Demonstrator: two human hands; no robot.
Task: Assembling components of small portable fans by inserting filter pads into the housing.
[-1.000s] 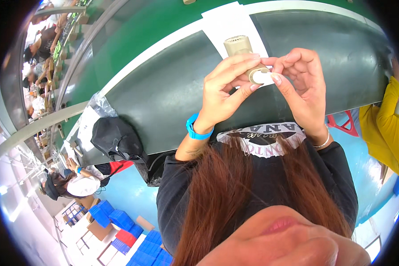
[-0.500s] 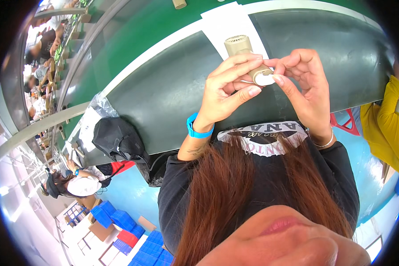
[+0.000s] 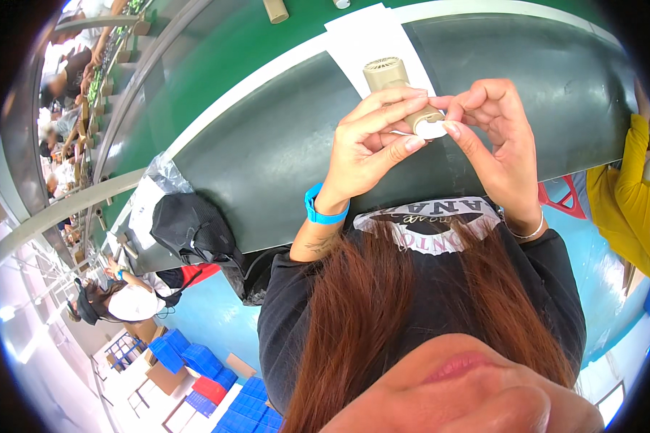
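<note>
My left hand (image 3: pixel 374 137) is closed around the handle of a beige handheld fan (image 3: pixel 385 71), held over the dark work surface. Its round head with a radial grille points away from me, while the handle end is turned toward my right hand. A white round piece (image 3: pixel 431 128) sits at that handle end. My right hand (image 3: pixel 497 130) pinches the edge of this white piece between thumb and index finger. Whether the piece is stuck on, set in or loose cannot be made out.
White paper (image 3: pixel 361 42) lies beneath the fan. Beyond the dark work surface runs a green conveyor belt (image 3: pixel 217 68) carrying a beige cylinder (image 3: pixel 275 10). At left are a black cap (image 3: pixel 189 225) and a clear plastic bag (image 3: pixel 167 173). A person in yellow (image 3: pixel 625 198) is at right.
The beige cylinder and another small item on the green belt have shifted left and slightly nearer. My hands and the fan have hardly moved.
</note>
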